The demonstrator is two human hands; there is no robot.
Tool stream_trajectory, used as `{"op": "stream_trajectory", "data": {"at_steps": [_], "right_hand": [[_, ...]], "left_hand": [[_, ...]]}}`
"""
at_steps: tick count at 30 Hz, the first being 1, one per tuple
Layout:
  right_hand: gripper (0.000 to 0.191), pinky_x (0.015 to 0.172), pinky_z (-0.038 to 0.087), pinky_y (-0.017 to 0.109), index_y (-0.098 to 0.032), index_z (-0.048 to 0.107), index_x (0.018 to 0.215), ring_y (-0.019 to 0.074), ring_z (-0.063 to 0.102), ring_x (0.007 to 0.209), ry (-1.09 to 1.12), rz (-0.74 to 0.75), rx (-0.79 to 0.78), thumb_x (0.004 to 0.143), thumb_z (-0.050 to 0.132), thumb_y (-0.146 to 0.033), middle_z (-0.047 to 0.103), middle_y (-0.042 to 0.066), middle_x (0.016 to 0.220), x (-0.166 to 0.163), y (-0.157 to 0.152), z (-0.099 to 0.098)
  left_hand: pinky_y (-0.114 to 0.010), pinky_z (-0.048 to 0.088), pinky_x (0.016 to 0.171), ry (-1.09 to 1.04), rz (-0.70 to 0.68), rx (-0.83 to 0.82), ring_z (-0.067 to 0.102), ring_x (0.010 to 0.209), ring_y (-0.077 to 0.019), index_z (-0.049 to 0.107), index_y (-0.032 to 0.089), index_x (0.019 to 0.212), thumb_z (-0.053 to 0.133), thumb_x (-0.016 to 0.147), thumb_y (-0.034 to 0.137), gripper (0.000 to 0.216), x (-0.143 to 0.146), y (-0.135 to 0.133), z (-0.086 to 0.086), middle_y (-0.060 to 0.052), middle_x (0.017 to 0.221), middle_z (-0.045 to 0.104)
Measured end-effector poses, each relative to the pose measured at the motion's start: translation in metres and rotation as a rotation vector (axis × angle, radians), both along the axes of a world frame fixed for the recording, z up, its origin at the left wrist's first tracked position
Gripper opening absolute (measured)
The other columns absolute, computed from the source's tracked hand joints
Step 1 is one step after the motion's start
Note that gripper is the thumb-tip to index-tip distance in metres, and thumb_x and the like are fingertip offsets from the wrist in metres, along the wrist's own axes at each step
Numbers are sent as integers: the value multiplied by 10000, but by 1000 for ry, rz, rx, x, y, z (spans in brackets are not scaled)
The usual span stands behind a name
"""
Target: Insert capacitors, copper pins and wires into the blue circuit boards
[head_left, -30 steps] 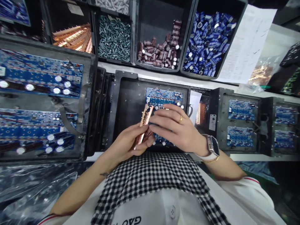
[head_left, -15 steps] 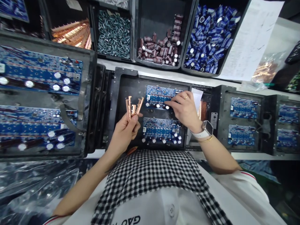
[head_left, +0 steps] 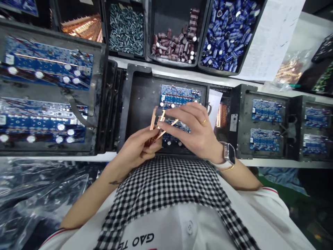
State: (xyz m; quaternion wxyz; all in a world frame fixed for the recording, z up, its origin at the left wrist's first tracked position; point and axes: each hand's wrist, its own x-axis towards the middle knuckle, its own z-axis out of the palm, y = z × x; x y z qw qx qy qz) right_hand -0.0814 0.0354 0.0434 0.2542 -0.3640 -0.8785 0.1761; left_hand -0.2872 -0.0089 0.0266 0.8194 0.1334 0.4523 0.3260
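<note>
My left hand is closed round the lower ends of several thin copper strips that fan upward. My right hand, with a ring and a wristwatch, pinches one of those strips with its fingertips. Both hands hover over a black tray that holds two blue circuit boards, the upper board in plain view and the lower board partly hidden by my fingers.
Bins at the back hold copper strips, grey parts, maroon capacitors and blue capacitors. Trays with blue boards lie at left and right. A paper sheet leans at the back right; plastic wrap lies lower left.
My right hand has come back from the upper board to the copper strips. My left hand with the strips has moved right and down to meet it.
</note>
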Motion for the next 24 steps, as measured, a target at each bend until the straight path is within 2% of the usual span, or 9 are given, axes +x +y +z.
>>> {"op": "stream_trajectory", "data": {"at_steps": [2,4,7,9,11,14,18,21,24], "right_hand": [[428,1118,426,463,-376,569,1317,234,511,1269,176,-134,-113,909,657,-281,572,25,1336,-5,-19,2],[347,1076,487,455,-310,626,1226,238,548,1242,380,-246,-334,886,692,-332,570,53,1321,-8,-32,-4],[90,1017,541,432,-239,668,952,200,636,1132,658,-200,-675,926,638,-320,605,44,1270,-11,-41,-15],[112,934,583,403,-226,619,923,167,689,1011,807,-236,-757,974,556,-304,649,32,1194,-9,-41,-19],[101,841,603,362,-237,585,970,145,708,886,815,-324,-699,996,512,-301,682,14,1074,-4,-39,-22],[127,852,563,347,-238,628,1056,163,672,928,404,-272,-470,987,522,-247,679,36,1034,7,-36,-30],[317,835,489,360,-209,647,1192,193,586,944,-145,-72,-139,990,421,-119,662,81,1047,12,-35,-53],[268,818,437,361,-200,683,1103,197,542,901,-262,-44,15,981,456,-124,686,63,978,7,-32,-69],[226,796,400,356,-201,706,1025,201,513,897,-293,-69,65,976,492,-144,699,47,933,4,-29,-77]], "left_hand": [[-105,136,362,12,-5,62,196,432,-34,470,188,898,602,925,377,232,5,-9,2,61,585,378],[-101,167,367,60,7,187,222,427,-30,472,196,980,594,941,403,243,11,-17,2,69,599,391],[-113,262,369,114,-48,369,348,443,-43,441,217,1191,550,970,441,333,19,-25,-1,41,690,504],[-145,381,412,230,35,468,490,531,-76,383,246,1293,532,981,440,397,19,-25,-3,-6,836,595],[-186,463,464,385,188,513,570,623,-112,385,267,1282,546,974,438,388,13,-20,-6,-30,924,624],[-163,364,378,491,306,480,464,498,-83,483,251,1099,623,933,416,273,-1,-11,-15,16,746,547],[-128,221,325,486,319,400,318,420,-49,501,231,942,725,853,337,263,-12,-7,-33,68,625,421],[-126,216,310,518,285,384,311,384,-44,479,213,874,714,850,325,262,-14,-9,-40,79,573,452],[-128,210,302,541,244,361,293,341,-29,473,202,875,704,850,315,258,-15,-12,-40,72,566,527]]}}
